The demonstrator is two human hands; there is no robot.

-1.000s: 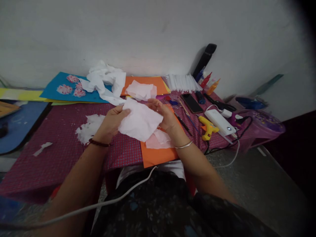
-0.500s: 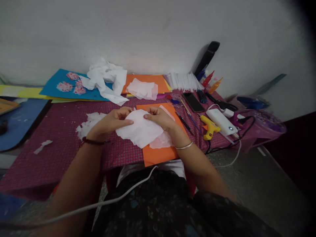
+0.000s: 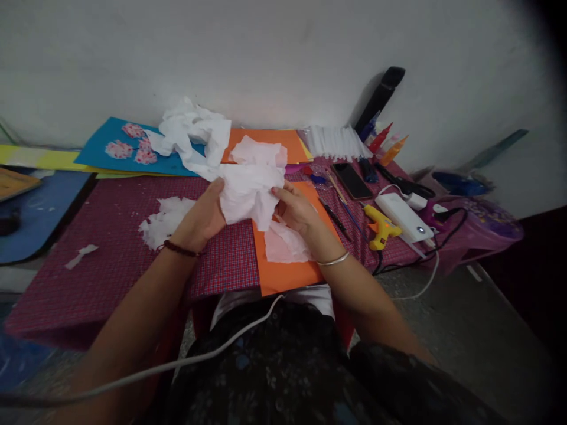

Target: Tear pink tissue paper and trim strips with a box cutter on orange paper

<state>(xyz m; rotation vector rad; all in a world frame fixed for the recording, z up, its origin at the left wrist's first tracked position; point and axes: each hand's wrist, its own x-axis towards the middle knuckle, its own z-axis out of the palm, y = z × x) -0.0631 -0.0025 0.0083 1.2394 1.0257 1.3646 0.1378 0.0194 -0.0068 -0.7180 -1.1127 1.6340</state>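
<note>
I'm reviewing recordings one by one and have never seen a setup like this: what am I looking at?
There is no machine here: these are a person's bare left hand and right hand. Every picture comes from one camera worn on that person's head, looking forward and down. The hands hold a crumpled white sheet between them. On the checked tablecloth lie an orange sheet with pale pink paper on it, shredded white paper, a yellow glue gun and a phone; behind, a blue sheet bears pink-and-white tufts.

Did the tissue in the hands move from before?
Yes: the tissue is higher in the picture, farther from the bottom edge of the near orange sheet.
</note>
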